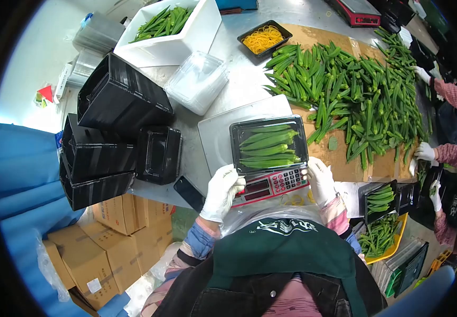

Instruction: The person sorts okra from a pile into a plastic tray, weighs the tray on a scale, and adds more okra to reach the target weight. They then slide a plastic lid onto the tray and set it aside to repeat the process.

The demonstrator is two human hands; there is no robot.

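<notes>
A black tray of okra (269, 145) with a shiny clear cover is in front of me, over the steel plate of a red digital scale (262, 190). Several green pods lie side by side in it. My left hand (223, 191), in a white glove, pinches the tray's near left corner. At the near right corner, my right hand (320, 182), gloved too, has its fingers closed on the rim. The scale's keypad and display show between my hands.
Loose okra (365, 95) is heaped on cardboard at the right. Stacked black trays (123, 90), clear lids (196, 82) and a phone (189, 193) lie left. A white foam box (170, 45) and a tray of rubber bands (264, 39) stand behind. Other people's gloved hands (425, 152) are far right.
</notes>
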